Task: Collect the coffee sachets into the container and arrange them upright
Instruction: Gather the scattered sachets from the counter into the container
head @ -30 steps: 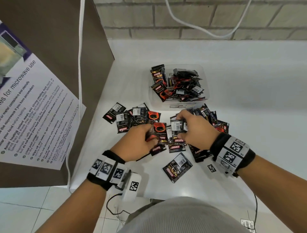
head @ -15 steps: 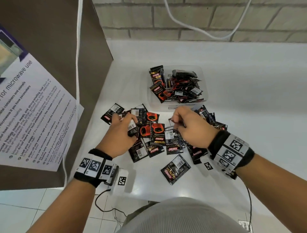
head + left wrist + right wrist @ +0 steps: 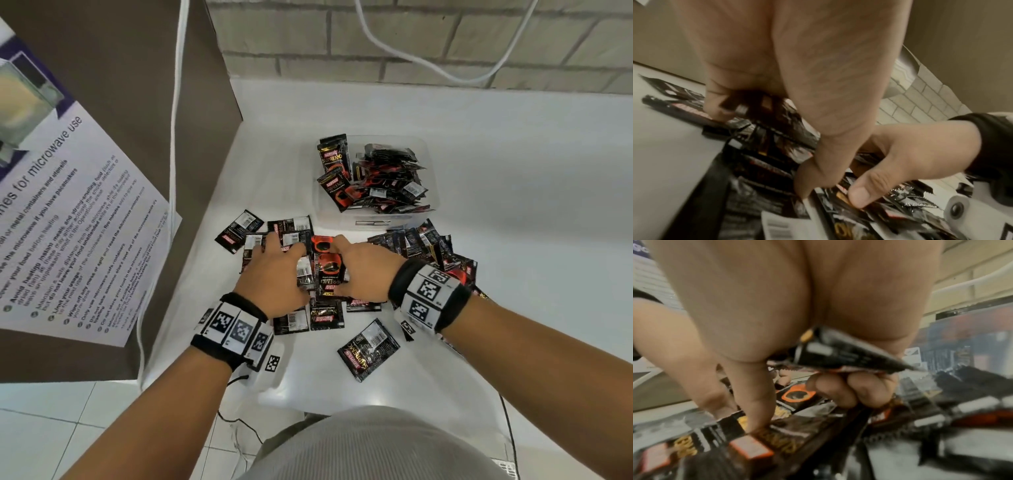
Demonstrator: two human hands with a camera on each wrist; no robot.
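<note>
Black and red coffee sachets (image 3: 368, 349) lie scattered on the white counter (image 3: 513, 274), in front of a clear plastic container (image 3: 430, 161). The container holds a loose heap of sachets (image 3: 387, 185), two of them leaning at its left wall. My left hand (image 3: 291, 260) and right hand (image 3: 339, 260) meet over the middle of the pile. In the left wrist view my left hand (image 3: 764, 146) curls its fingers round dark sachets (image 3: 740, 105). In the right wrist view my right hand (image 3: 789, 386) grips a small bunch of sachets (image 3: 849, 356), its thumb pressing one on the counter.
A brown panel (image 3: 120, 85) with a microwave notice (image 3: 68, 222) stands at the left. A white cable (image 3: 176, 137) hangs along it. The brick wall (image 3: 411, 41) runs behind. Several sachets (image 3: 445, 253) are piled to the right of my right hand, near the container's front.
My left hand reached out to the left-hand sachets, then came back right to the middle of the pile. My right hand shifted slightly left, so both hands now meet.
</note>
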